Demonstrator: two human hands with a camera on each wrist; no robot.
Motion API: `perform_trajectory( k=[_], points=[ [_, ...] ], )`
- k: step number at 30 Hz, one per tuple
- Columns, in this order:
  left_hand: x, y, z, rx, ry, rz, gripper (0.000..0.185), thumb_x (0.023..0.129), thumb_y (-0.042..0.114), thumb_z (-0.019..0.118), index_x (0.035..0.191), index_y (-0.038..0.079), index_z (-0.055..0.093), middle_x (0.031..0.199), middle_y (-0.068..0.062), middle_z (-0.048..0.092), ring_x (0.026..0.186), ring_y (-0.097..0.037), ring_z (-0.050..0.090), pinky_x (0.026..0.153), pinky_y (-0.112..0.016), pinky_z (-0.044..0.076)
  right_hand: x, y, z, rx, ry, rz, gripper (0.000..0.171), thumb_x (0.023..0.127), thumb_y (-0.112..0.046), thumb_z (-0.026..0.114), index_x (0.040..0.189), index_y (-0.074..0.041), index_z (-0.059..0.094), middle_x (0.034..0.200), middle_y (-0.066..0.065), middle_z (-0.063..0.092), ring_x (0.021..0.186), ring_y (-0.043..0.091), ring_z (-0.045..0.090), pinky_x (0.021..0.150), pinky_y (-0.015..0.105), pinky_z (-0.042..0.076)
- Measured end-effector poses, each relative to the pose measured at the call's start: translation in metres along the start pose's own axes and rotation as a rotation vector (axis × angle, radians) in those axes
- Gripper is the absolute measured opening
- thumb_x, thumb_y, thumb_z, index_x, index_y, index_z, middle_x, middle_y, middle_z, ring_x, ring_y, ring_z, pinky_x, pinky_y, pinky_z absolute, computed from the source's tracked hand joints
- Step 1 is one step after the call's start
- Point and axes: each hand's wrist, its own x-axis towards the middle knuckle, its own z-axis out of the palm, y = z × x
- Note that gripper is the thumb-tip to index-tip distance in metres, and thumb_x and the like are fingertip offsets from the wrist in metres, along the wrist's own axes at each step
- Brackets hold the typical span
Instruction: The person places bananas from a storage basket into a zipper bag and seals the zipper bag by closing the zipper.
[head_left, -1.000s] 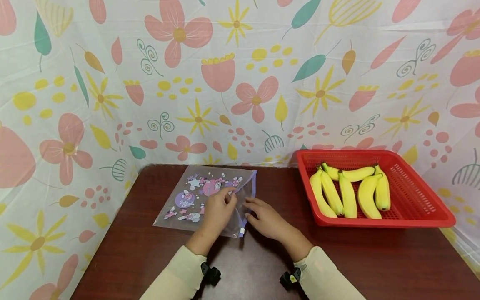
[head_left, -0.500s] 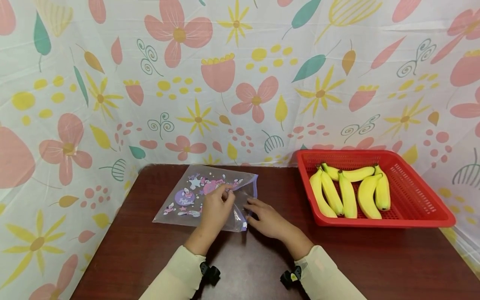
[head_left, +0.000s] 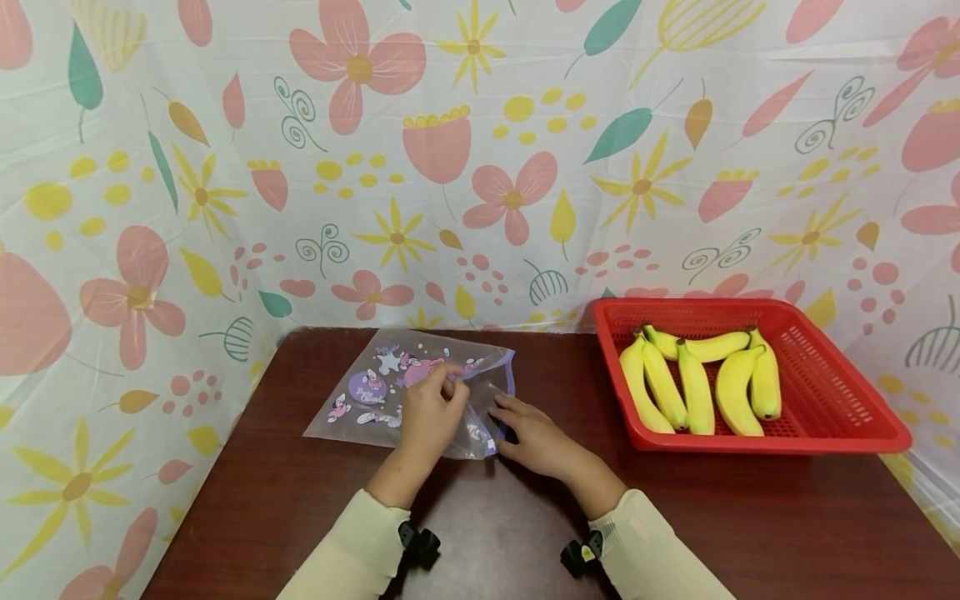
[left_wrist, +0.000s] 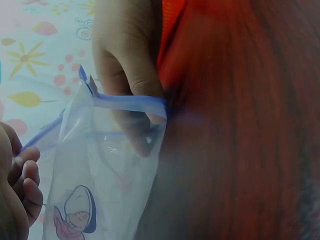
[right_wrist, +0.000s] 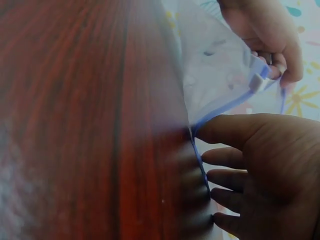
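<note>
bare table (head_left: 525, 533) in front of the bag (head_left: 375, 400), open strip to the red basket (head_left: 825, 417), curtain (head_left: 450, 167) close behind

left hand (head_left: 433, 410) | lifted zip bag's (head_left: 390, 392) upper edge higher | mouth wider open | right hand (head_left: 534, 433) slid in

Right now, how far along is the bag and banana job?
Done: little; the bag lies on the table. In hand: the left hand pinches the upper zip edge and lifts it, while the right hand holds the lower edge down, so the mouth gapes. Left: all the bananas sit in the red basket; the bag looks empty.
</note>
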Motion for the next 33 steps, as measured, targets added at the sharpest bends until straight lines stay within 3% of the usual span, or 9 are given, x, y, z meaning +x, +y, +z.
perform_trajectory(
  k=[8,22,33],
  points=[
    [-0.0021,-0.0008,0.0009,0.036,-0.070,-0.045,0.019,0.084,0.009,0.064,0.101,0.008,0.073,0.054,0.008,0.047,0.046,-0.001,0.035,0.044,-0.019,0.032,0.0007,0.0010,0.0005,-0.023,-0.024,-0.008,0.058,0.092,-0.019,0.070,0.144,0.002,0.053,0.157,0.022,0.042,0.149,0.039,0.036,0.118,0.057,0.033],
    [-0.0004,-0.0037,0.0023,0.062,-0.059,-0.046,0.019,0.088,0.011,0.066,0.103,0.006,0.076,0.056,0.006,0.054,0.048,-0.001,0.039,0.047,-0.020,0.036,0.0001,0.0016,-0.0010,-0.032,-0.061,-0.023,0.060,0.095,-0.020,0.069,0.147,0.003,0.049,0.160,0.023,0.037,0.151,0.039,0.031,0.120,0.059,0.029],
    [0.0005,-0.0036,-0.0014,-0.022,-0.120,-0.175,0.023,0.090,0.012,0.062,0.107,0.006,0.076,0.063,0.002,0.061,0.049,-0.004,0.044,0.047,-0.022,0.039,-0.0004,0.0034,-0.0028,-0.029,-0.051,0.002,0.057,0.095,-0.020,0.069,0.145,0.001,0.052,0.158,0.020,0.041,0.150,0.038,0.033,0.120,0.058,0.029]
  ],
)
